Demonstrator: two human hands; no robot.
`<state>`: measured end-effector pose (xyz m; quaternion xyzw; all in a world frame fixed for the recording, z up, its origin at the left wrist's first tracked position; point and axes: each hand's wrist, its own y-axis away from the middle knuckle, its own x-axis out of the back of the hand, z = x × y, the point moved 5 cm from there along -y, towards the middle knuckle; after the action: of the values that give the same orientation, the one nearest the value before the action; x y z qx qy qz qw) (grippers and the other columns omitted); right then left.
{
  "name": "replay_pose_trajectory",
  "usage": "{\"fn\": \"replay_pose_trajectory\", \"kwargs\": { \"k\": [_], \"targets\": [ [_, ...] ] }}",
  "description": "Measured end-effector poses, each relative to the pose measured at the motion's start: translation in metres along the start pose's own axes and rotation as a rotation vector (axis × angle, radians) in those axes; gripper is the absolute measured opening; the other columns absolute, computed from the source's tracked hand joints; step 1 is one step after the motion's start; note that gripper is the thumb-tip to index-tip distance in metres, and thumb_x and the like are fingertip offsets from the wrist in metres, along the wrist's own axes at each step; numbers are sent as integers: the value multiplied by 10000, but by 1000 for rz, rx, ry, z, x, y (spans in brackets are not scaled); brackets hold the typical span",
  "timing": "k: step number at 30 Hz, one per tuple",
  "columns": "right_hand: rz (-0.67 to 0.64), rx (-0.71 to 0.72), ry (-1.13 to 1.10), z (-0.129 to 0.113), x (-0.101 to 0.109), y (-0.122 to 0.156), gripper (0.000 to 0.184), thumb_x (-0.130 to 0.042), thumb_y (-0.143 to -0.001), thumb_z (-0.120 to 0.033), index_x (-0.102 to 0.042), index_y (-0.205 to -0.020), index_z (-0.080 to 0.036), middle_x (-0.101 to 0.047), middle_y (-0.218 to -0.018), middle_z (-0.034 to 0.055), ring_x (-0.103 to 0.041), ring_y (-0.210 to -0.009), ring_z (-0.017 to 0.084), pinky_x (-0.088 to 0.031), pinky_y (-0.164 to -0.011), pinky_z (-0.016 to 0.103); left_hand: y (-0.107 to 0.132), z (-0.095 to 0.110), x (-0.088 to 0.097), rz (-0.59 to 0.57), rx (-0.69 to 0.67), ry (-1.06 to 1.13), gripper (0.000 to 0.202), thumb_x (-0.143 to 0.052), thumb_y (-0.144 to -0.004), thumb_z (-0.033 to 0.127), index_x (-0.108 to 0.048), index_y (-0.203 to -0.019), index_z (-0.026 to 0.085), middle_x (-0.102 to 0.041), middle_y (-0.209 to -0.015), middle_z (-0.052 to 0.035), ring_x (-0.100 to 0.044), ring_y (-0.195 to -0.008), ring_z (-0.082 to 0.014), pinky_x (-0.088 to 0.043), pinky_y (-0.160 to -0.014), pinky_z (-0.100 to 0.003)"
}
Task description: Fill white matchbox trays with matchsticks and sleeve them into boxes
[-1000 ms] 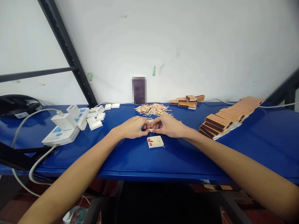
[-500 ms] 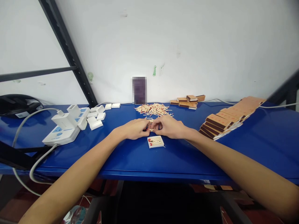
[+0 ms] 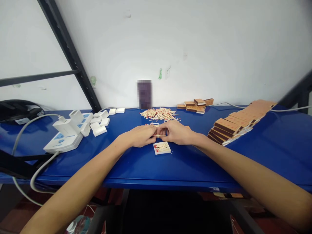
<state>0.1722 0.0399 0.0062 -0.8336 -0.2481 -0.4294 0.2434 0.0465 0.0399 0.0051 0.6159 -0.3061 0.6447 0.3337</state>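
Observation:
My right hand (image 3: 175, 132) pinches a few thin matches (image 3: 161, 135) between thumb and fingers, holding them level just above the table. My left hand (image 3: 143, 135) meets it from the other side, fingers curled and pressed around the left end of the same matches. Its fingertips partly hide the match heads. Right below both hands lies a small white matchbox tray (image 3: 162, 152) with several red-headed matches in it. Behind the fingers some loose matches (image 3: 153, 123) are scattered, in front of a large heap of matches (image 3: 161, 113).
Matchbox sleeves (image 3: 229, 125) in brown lie in overlapping rows at right, with more matchboxes (image 3: 195, 106) by the wall. White trays (image 3: 98, 130) sit at left beside a power strip (image 3: 63, 143) with plugs and cables. A blurred dark rectangle (image 3: 145, 94) stands against the wall.
My left fingers have shifted slightly forward along the matches, and a few loose matches now show behind them. My right hand stays nearly still. The tray is unchanged.

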Motion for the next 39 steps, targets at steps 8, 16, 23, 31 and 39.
{"fn": "replay_pose_trajectory", "kwargs": {
  "k": [8, 16, 23, 31, 39],
  "targets": [
    [-26, -51, -57, 2, -2, -2, 192, -576, -644, -110, -677, -800, -158, -652, -694, -9, -562, -627, 117, -431, -607, 230, -1, 1, 0, -16, -31, -3, 188, -373, -971, 284, -505, -976, 150, -614, -966, -94, -579, -821, -207, -440, -740, -334],
    [112, 19, 38, -18, 17, 4, 149, -601, -686, -136, -699, -795, -164, -623, -640, -22, -520, -588, 99, -376, -571, 223, 11, 2, 18, 52, -33, 69, 233, -347, -981, 328, -496, -931, 156, -585, -921, -76, -529, -754, -175, -415, -695, -323],
    [-98, -27, -84, -29, 14, 18, 96, -639, -717, -187, -708, -782, -171, -666, -667, -11, -580, -608, 114, -417, -560, 221, 18, 22, 20, -90, -99, 272, 195, -443, -929, 303, -475, -795, 166, -498, -684, 11, -420, -566, -113, -340, -554, -268],
    [-215, -38, -91, -29, 10, 23, 136, -682, -760, -309, -747, -821, -206, -719, -715, 7, -662, -679, 159, -450, -583, 237, 17, 27, 20, -82, -106, 378, 260, -568, -838, 348, -474, -673, 170, -431, -550, 54, -358, -457, -78, -268, -462, -248],
    [-185, -7, -144, -30, 14, 23, 134, -669, -761, -252, -741, -864, -207, -734, -776, 6, -675, -695, 154, -478, -604, 233, 20, 17, 31, -19, -73, 407, 218, -650, -775, 367, -580, -801, 163, -569, -679, 30, -492, -545, -89, -348, -514, -227]
  ]
}}
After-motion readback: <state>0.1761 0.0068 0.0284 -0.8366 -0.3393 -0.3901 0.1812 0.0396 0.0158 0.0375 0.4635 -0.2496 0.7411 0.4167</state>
